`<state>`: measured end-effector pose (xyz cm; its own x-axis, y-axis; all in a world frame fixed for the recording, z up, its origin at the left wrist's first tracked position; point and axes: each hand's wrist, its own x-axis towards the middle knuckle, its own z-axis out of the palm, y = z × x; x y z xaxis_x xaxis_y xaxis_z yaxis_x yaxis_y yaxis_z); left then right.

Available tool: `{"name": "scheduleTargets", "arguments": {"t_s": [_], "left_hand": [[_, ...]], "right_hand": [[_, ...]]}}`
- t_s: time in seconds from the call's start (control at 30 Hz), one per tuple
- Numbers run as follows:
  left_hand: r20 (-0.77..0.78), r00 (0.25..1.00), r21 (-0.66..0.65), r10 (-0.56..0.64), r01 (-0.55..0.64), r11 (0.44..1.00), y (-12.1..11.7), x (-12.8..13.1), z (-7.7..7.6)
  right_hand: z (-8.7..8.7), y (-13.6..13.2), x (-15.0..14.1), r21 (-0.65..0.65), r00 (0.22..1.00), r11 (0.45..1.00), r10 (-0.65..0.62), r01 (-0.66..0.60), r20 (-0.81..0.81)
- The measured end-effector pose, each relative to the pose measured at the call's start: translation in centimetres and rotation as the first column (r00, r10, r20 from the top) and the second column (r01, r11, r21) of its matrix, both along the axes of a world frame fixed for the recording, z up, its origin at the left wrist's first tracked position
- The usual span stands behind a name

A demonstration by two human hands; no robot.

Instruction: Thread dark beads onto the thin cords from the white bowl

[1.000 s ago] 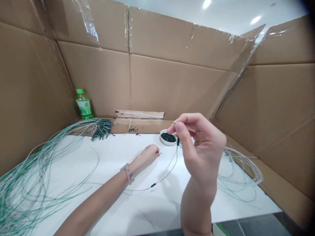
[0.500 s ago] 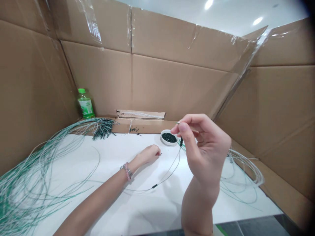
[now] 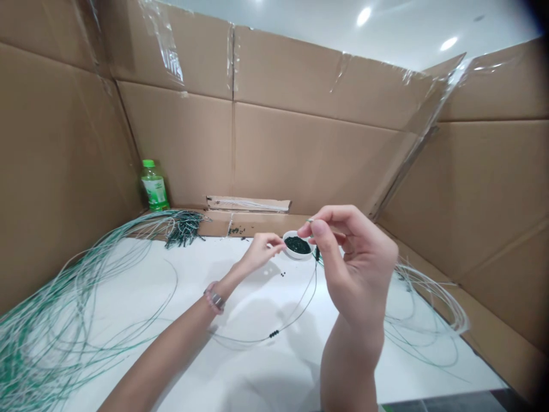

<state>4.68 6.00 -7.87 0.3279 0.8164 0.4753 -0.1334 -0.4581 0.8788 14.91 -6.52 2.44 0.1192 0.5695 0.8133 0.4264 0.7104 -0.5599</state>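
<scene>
Looks smooth at the bowl [image 3: 295,256], plastic or ceramic, cannot tell which. Looks matt, like cardboard, at the wall [image 3: 317,151] behind the bowl; glossy at its clear plastic tape [image 3: 172,62]; shiny plastic at the bottle [image 3: 155,189] left of the bowl; smooth, paper-like at the sheet [image 3: 141,280] beneath.

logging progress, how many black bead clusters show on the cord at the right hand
2: the upper cluster is beside the right hand, the lower cluster is farther down and left; the right hand may hide more.

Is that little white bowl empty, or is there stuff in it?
Not empty: the bowl has lots of tiny dark bits showing inside its white rim. I can't tell how deep they go.
</scene>
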Motion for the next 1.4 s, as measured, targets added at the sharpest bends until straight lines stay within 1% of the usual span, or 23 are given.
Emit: {"name": "scheduleTargets", "arguments": {"t_s": [0.03, 0.1, 0.17, 0.23, 0.27, 0.33, 0.4, 0.43, 0.47, 0.53, 0.67, 0.77, 0.97, 1.1, 1.27, 1.4], "left_hand": [[0.049, 0.999, -0.035, -0.010, 0.012, 0.999, 0.1, -0.3, 0.3], [0.183, 0.983, -0.096, -0.008, 0.026, 0.995, -0.5, -1.1, 1.7], [0.313, 0.950, -0.127, 0.007, 0.034, 0.991, -2.0, -2.0, 3.5], [0.396, 0.918, -0.137, 0.006, 0.053, 0.989, -3.9, -2.8, 5.1], [0.443, 0.897, -0.142, -0.011, 0.082, 0.986, -4.8, -3.1, 5.7], [0.553, 0.830, -0.157, -0.071, 0.188, 0.970, -6.3, -3.4, 6.5], [0.652, 0.748, -0.172, -0.125, 0.306, 0.936, -7.1, -3.4, 6.9], [0.682, 0.718, -0.176, -0.138, 0.345, 0.922, -7.4, -3.4, 7.1], [0.696, 0.704, -0.176, -0.142, 0.359, 0.916, -7.6, -3.3, 7.2], [0.701, 0.696, -0.154, -0.157, 0.362, 0.919, -7.9, -3.3, 7.3], [0.673, 0.709, -0.079, -0.211, 0.352, 0.933, -8.1, -3.5, 7.3], [0.663, 0.714, -0.047, -0.225, 0.340, 0.939, -8.1, -3.6, 7.4], [0.668, 0.710, -0.038, -0.224, 0.333, 0.942, -8.0, -3.6, 7.5], [0.658, 0.721, -0.036, -0.216, 0.317, 0.948, -8.0, -3.6, 7.5], [0.618, 0.756, 0.005, -0.216, 0.272, 0.962, -7.7, -3.8, 7.2], [0.531, 0.827, 0.096, -0.183, 0.156, 0.983, -7.4, -4.2, 6.8]], "right_hand": [[0.0, 0.0, -0.1, -0.007, 1.000, 1.000, -0.002, 0.002, 0.004], [-0.1, 0.2, -0.5, -0.012, 1.000, 1.000, -0.012, 0.012, 0.015], [-0.3, 0.6, -1.1, 0.011, 1.000, 1.000, -0.019, 0.018, 0.025], [-0.7, 1.0, -1.8, 0.042, 0.999, 0.999, -0.008, 0.007, 0.034], [-1.0, 1.1, -2.1, 0.057, 0.999, 0.998, 0.002, -0.004, 0.033], [-1.4, 1.3, -2.7, 0.080, 0.999, 0.996, 0.026, -0.028, 0.029], [-1.8, 1.2, -3.1, 0.096, 0.999, 0.994, 0.042, -0.044, 0.023], [-1.9, 1.2, -3.2, 0.101, 0.999, 0.994, 0.049, -0.051, 0.024], [-2.0, 1.1, -3.3, 0.101, 0.998, 0.993, 0.053, -0.055, 0.023], [-2.0, 0.9, -3.4, 0.092, 0.998, 0.994, 0.053, -0.055, 0.025], [-1.8, 0.5, -3.4, 0.076, 0.997, 0.995, 0.057, -0.061, 0.043], [-1.8, 0.5, -3.3, 0.083, 0.996, 0.994, 0.068, -0.073, 0.060], [-1.9, 0.5, -3.3, 0.092, 0.995, 0.993, 0.066, -0.073, 0.074], [-2.0, 0.5, -3.2, 0.095, 0.995, 0.993, 0.057, -0.066, 0.087], [-1.8, 0.4, -3.3, 0.126, 0.995, 0.991, 0.039, -0.051, 0.093], [-1.7, 0.5, -3.3, 0.161, 0.992, 0.987, -0.020, 0.001, 0.121]]}}
